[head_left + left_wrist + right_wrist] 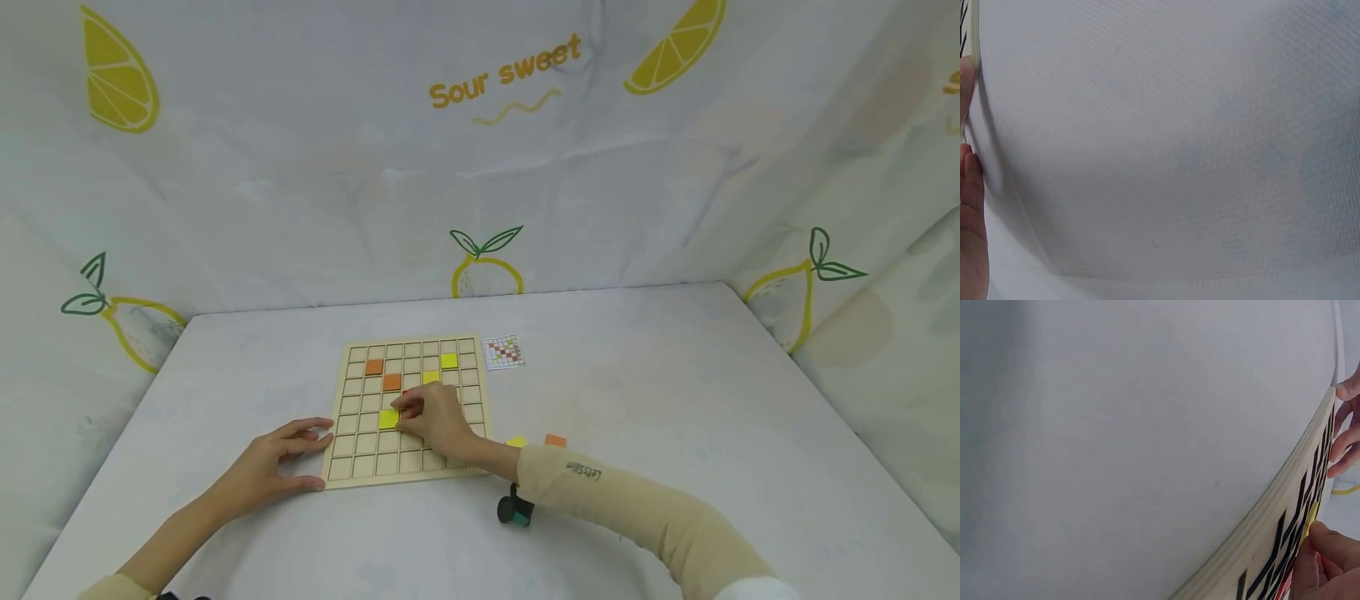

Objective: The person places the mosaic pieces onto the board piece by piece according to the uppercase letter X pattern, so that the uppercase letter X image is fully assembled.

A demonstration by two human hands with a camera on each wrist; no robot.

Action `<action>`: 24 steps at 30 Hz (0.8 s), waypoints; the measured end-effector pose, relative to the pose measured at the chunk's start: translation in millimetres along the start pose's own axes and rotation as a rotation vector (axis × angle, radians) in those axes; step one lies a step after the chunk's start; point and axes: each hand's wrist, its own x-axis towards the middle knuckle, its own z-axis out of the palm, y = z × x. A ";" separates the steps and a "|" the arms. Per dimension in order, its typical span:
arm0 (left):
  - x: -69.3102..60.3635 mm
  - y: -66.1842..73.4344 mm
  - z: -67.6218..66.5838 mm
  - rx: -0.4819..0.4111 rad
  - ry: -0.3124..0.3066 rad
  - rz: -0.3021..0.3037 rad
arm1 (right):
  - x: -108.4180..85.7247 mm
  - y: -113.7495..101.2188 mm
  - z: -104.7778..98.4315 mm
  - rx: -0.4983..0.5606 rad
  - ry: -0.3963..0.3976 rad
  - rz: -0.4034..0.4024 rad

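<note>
A pale wooden grid board (363, 467) lies on the table, with yellow and orange square tiles in some of its cells. My right hand (438, 421) reaches over the board from the right. Its thumb and index finger pinch the edges of a yellow tile (387, 419), which sits in a cell left of centre. A bit of a red tile (406, 392) shows beside the fingers; the palm hides the cells beneath it. My left hand (258, 467) rests against the board's left edge, fingertips and thumb touching the rim, fingers loosely extended.
A small printed pattern card (503, 352) lies by the board's upper right corner. Loose yellow (516, 442) and orange (556, 440) tiles lie right of the board, partly behind the right forearm. A lemon-print cloth (360, 183) hangs behind the white table (675, 383).
</note>
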 end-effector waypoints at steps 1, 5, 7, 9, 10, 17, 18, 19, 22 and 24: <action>0.2 0.2 0.0 0.000 0.000 0.000 | -0.3 -0.7 -2.0 0.005 0.000 0.002; 0.6 0.3 0.3 -0.003 0.003 0.005 | -2.9 -1.8 -14.9 0.031 0.006 0.012; 0.4 -0.1 0.4 -0.004 0.005 0.008 | -5.7 -1.4 -24.7 0.046 0.003 0.027; -0.1 -0.5 0.6 -0.004 0.007 0.008 | -9.6 -0.1 -35.9 0.057 -0.004 0.050; -0.1 -0.7 0.6 -0.005 0.008 0.010 | -12.1 0.1 -42.4 0.063 -0.010 0.063; -0.7 -3.1 1.4 -0.024 0.017 0.038 | -31.3 14.9 -86.2 0.125 -0.062 0.123; -0.9 -3.5 1.5 -0.027 0.020 0.043 | -34.1 18.2 -91.4 0.133 -0.064 0.130; -1.0 -3.8 1.6 -0.031 0.022 0.047 | -36.9 21.7 -96.3 0.133 -0.064 0.138; -1.3 -4.1 1.7 -0.035 0.026 0.060 | -45.7 28.9 -110.2 0.129 -0.056 0.177; -1.5 -4.0 1.8 -0.037 0.029 0.066 | -51.6 32.4 -117.9 0.122 -0.046 0.204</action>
